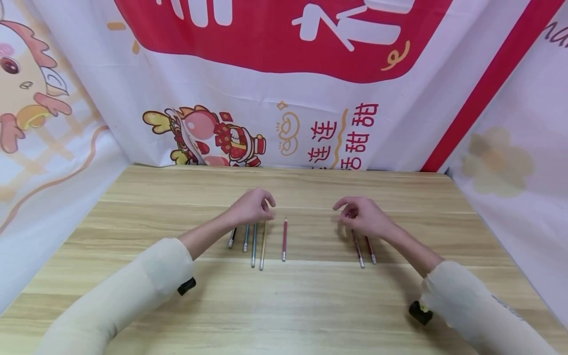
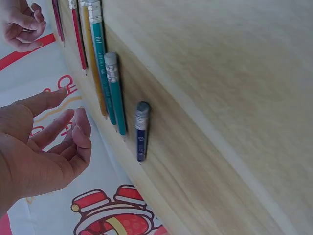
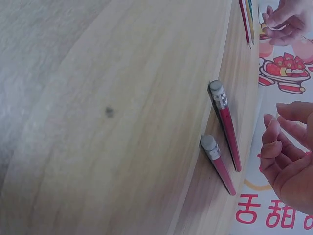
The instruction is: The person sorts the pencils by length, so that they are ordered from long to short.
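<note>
Both hands hover over the tabletop with relaxed, loosely bent fingers, holding nothing. My left hand (image 1: 254, 207) is above the far ends of a left group of pencils: a short dark one (image 1: 232, 238), two teal ones, the shorter (image 1: 246, 238) beside the longer (image 1: 254, 246), and a yellow pencil (image 1: 263, 249). Just right of that group lies a red pencil (image 1: 285, 240). My right hand (image 1: 361, 215) hangs over two more red pencils (image 3: 228, 129), which lie side by side at a slight slant. All the pencils have their eraser ends toward me.
The wooden table (image 1: 284, 310) reaches back to a printed cloth (image 1: 266, 88) hanging along its far edge. More printed cloth hangs at the left (image 1: 53, 123) and right (image 1: 501, 148). A black wrist device (image 1: 420, 313) shows under the right sleeve, another (image 1: 187, 286) under the left.
</note>
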A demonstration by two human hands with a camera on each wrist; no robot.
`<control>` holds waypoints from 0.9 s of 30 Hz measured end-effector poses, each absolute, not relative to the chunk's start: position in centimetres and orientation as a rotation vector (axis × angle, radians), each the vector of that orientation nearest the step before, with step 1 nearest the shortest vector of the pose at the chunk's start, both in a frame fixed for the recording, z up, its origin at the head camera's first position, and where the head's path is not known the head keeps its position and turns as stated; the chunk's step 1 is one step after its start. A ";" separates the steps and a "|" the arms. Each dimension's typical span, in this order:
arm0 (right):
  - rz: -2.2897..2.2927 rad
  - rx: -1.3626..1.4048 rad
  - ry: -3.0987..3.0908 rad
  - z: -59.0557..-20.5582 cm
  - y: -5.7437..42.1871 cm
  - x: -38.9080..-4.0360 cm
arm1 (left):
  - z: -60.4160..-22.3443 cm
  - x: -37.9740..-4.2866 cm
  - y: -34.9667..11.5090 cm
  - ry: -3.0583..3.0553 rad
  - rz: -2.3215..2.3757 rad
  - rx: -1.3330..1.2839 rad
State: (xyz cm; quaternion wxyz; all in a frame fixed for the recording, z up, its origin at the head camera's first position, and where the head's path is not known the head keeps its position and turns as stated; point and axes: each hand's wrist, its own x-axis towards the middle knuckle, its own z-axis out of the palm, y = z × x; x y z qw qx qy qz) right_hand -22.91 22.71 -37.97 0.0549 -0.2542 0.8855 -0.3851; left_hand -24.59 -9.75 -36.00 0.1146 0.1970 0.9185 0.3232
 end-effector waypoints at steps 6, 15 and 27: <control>-1.168 -0.765 2.678 -38.1 22.2 -23.0 | -36.5 -24.5 -10.3 2.676 0.862 0.594; -1.174 -0.783 2.674 -37.9 21.6 -23.0 | -36.9 -24.5 -10.5 2.648 0.845 0.559; -1.199 -0.820 2.620 -38.0 20.0 -22.9 | -36.7 -24.2 -11.0 2.669 0.863 0.593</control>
